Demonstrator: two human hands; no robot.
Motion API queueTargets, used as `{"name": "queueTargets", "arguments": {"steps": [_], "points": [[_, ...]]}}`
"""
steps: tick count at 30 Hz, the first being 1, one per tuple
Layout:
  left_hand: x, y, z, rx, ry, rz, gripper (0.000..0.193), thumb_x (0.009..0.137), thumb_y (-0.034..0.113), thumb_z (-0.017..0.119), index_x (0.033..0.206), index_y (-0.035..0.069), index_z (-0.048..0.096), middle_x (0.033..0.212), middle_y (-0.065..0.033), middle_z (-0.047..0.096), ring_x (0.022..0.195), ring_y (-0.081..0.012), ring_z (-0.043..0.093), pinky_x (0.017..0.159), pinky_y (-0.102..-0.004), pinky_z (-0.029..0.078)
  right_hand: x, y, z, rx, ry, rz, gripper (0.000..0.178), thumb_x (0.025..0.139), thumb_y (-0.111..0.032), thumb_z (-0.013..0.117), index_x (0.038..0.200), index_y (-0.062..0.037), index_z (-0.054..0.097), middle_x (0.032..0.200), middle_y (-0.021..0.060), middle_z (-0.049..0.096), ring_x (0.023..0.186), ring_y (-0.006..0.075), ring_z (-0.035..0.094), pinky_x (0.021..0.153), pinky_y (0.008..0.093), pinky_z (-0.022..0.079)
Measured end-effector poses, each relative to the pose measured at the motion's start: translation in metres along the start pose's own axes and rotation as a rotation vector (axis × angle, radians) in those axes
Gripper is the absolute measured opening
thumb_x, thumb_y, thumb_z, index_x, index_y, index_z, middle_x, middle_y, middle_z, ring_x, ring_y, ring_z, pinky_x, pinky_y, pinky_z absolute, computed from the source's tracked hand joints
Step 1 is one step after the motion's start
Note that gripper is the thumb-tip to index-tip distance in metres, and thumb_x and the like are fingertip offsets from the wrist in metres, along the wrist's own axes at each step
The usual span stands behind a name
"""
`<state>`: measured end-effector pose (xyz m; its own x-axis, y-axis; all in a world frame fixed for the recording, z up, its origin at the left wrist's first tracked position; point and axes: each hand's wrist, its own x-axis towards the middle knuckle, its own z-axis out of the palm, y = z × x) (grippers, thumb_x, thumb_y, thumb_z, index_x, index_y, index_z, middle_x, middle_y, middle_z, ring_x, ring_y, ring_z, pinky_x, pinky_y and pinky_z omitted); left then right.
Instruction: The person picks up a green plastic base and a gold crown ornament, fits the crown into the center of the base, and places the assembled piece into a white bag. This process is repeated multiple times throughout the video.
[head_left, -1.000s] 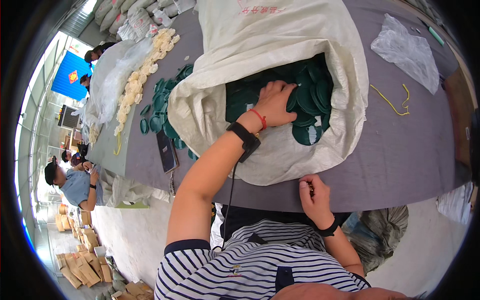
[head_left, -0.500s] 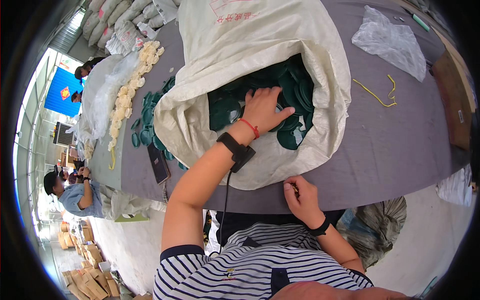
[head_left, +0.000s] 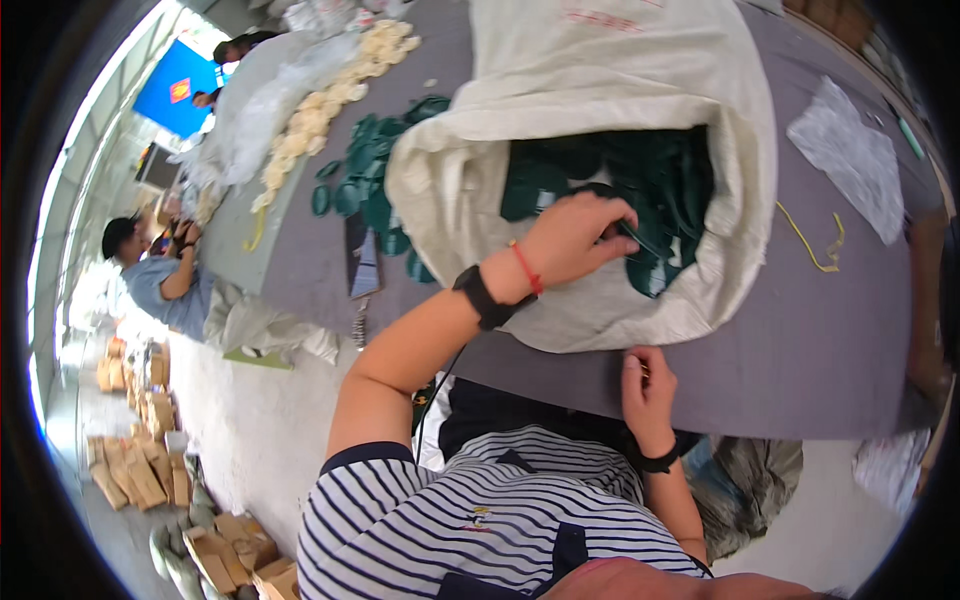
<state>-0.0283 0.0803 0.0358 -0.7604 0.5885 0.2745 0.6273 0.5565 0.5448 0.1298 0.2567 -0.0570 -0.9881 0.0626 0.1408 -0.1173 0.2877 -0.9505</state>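
Note:
My left hand (head_left: 565, 242) reaches into the mouth of a large white woven sack (head_left: 450, 200). Its fingers are closed in a pinch on a dark green plastic disc, which the hand partly hides. Many more round green discs (head_left: 650, 175) lie inside the sack around it. At the front edge of the table, just below the sack, my right hand (head_left: 648, 395) is curled closed. A small gold-coloured bit shows at its fingers; whether it is a ring or something held is unclear.
A grey-covered table (head_left: 820, 350) carries loose green discs (head_left: 368, 160), a phone (head_left: 364, 268), cream-coloured pieces (head_left: 318, 112), a clear plastic bag (head_left: 850, 150) and a yellow tie (head_left: 815, 245). A co-worker (head_left: 165, 265) is at the left; cardboard boxes (head_left: 130, 465) stand on the floor.
My left hand was spread over the discs; now its fingers have closed on one. The view has shifted, so the sack and table appear farther right. My right hand stays closed at the edge.

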Motion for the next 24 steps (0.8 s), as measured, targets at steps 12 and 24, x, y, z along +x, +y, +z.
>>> {"name": "queueTargets", "arguments": {"steps": [12, 24], "points": [[-0.159, -0.086, -0.140, -0.991, 1.016, -0.501, 0.042, 0.101, 0.037, 0.041, 0.068, 0.011, 0.040, 0.059, -0.0002, 0.038, 0.061, -0.0144, 0.047, 0.064, -0.0283, 0.041, 0.003, -0.009, 0.003, -0.156, -0.032, -0.069, 0.007, 0.085, -0.009, 0.061, 0.085, -0.0026, 0.060, 0.063, 0.0107, 0.057, 0.052, 0.0236, 0.056, 0.050, 0.0316, 0.044], [-0.043, -0.014, -0.022, -0.028, 0.185, -0.124, 0.052, 0.079, 0.023, 0.071, 0.124, 0.004, 0.052, 0.107, -0.0130, 0.056, 0.098, -0.0243, 0.053, 0.088, -0.0335, 0.042, 0.007, -0.007, -0.002, -0.156, 0.040, -0.066, 0.006, 0.084, -0.009, 0.062, 0.084, -0.0027, 0.060, 0.061, 0.0090, 0.056, 0.049, 0.0216, 0.055, 0.049, 0.0309, 0.044]]}}
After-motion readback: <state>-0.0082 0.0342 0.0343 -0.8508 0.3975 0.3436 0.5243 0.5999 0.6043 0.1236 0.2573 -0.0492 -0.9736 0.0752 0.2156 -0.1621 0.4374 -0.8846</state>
